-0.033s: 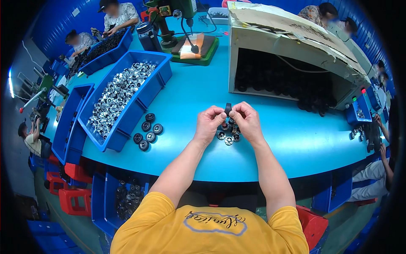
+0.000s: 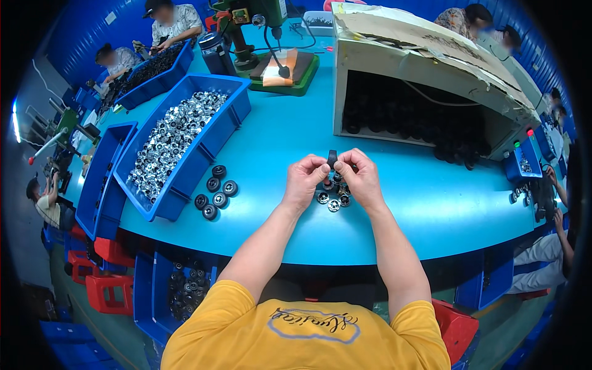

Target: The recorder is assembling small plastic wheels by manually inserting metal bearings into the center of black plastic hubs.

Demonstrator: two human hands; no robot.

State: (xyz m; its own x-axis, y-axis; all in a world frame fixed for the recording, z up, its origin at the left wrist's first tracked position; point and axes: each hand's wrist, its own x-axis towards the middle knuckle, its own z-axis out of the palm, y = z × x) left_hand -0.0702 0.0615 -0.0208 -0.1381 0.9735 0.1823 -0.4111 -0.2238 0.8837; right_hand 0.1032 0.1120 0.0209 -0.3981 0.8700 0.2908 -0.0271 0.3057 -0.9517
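Between both my hands, above the middle of the turquoise table, is a small black rubber tyre point(image 2: 333, 159), seen edge-on. My left hand point(image 2: 304, 180) pinches its left side with thumb and fingers. On the other side my right hand point(image 2: 361, 177) grips it, the thumb pressed against the rubber. Whether a hub sits inside the tyre is hidden by my fingers. Just below my hands lie several loose silver wheel hubs point(image 2: 333, 205), some partly covered by the right hand. To the left, several wheels with black tyres point(image 2: 219, 199) rest in a small group.
A blue bin point(image 2: 185, 200) full of silver hubs stands on the left. A pale box point(image 2: 425, 65) at the back right holds a heap of black tyres point(image 2: 456, 151). Behind are a drill press point(image 2: 243, 37) and a dark flask point(image 2: 216, 55). Other people sit around the table.
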